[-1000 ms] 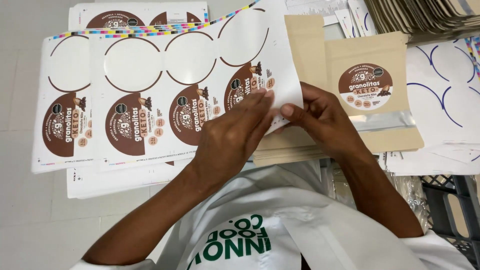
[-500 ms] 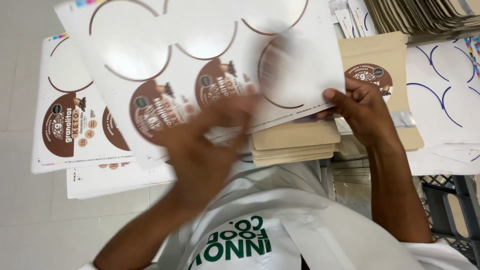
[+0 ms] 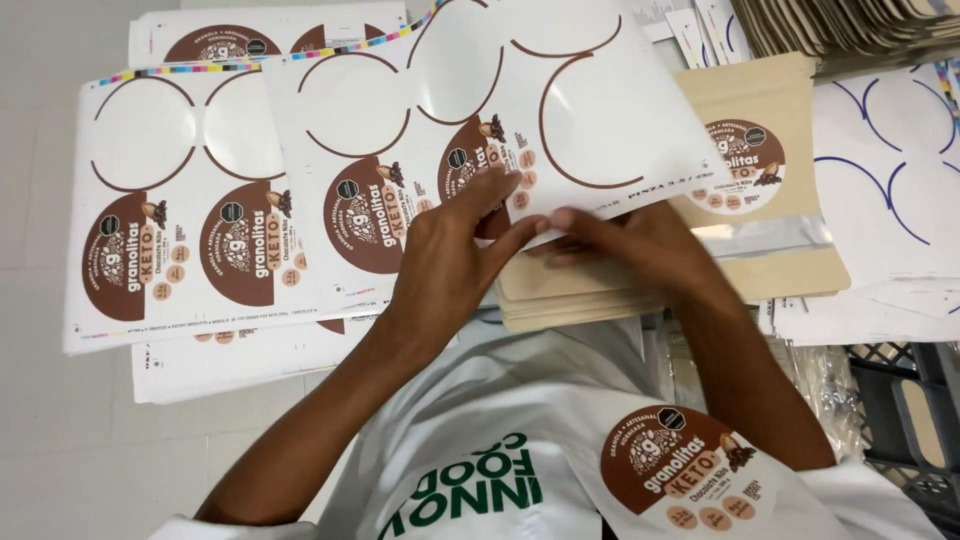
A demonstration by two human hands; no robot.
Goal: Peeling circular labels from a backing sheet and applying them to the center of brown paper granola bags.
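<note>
White glossy label sheet (image 3: 540,110), round brown-and-white stickers, several peeled out: lifted at centre, pinched between both hands.
Stack of same sheets (image 3: 190,210): flat at left, colour bar along top edge.
Tan kraft paper pouch (image 3: 770,200), round brown label, silver strip: right of centre, atop pouch pile.
Loose round brown sticker (image 3: 680,470): stuck on white garment, bottom.
White sheets with blue outlines (image 3: 890,170): far right.

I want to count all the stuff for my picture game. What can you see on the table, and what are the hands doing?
Sticker sheet: one, white with brown round labels, lifted at centre, gripped by both hands.
Sheet stacks: two or more, white and brown, left.
Paper pouches: a stack, tan, top one labelled, right of centre.
Blue-outlined sheets: several, white, far right.
Loose round label: one, brown, on the white garment, bottom.
Left hand: pinching the sheet's edge.
Right hand: pinching the same edge.
</note>
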